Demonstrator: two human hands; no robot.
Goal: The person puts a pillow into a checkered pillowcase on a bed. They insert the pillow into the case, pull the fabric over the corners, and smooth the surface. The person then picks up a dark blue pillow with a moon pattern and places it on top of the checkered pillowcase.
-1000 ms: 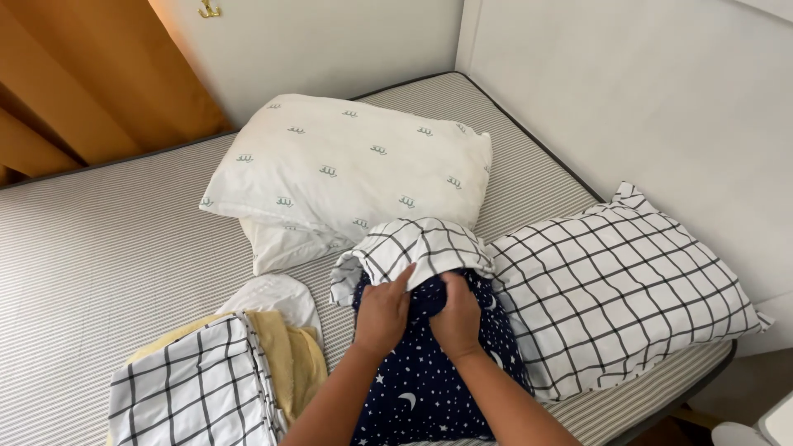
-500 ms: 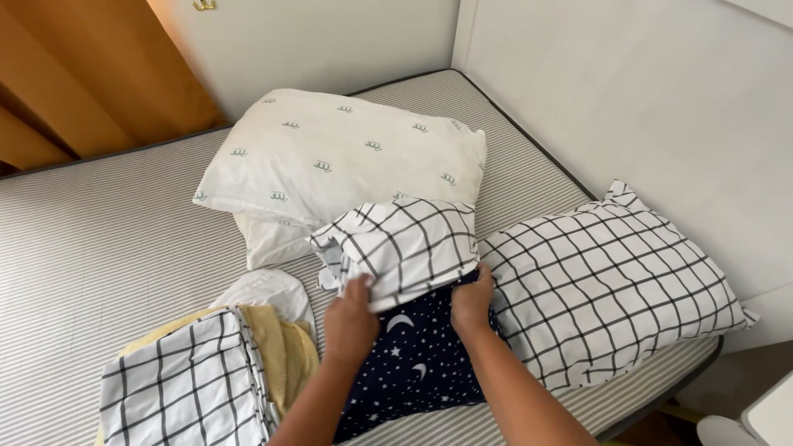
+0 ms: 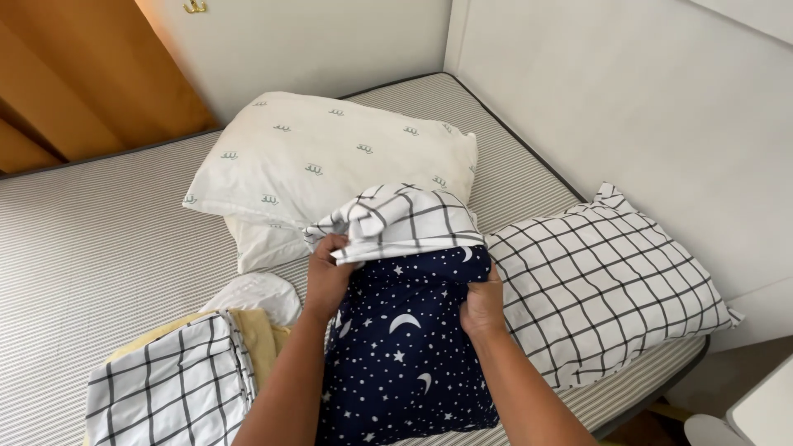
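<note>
A dark blue pillow with white moons and stars [image 3: 405, 355] lies on the striped mattress [image 3: 99, 248] in front of me. A white pillowcase with a black grid [image 3: 396, 219] covers its far end, bunched up. My left hand [image 3: 326, 277] grips the left edge of this grid pillowcase. My right hand [image 3: 481, 304] grips the right side, where the case's rim meets the blue pillow. Both forearms reach over the blue pillow.
A white pillow with small grey motifs [image 3: 330, 161] lies behind. A grid-pattern pillow [image 3: 603, 281] rests at the right by the wall. Folded grid cloth [image 3: 169, 388], yellow fabric [image 3: 256, 334] and a white cloth [image 3: 252, 293] lie at the left. The mattress edge is near right.
My hands have moved apart to the two sides of the grid pillowcase, and it has been drawn toward me over more of the blue pillow's far end.
</note>
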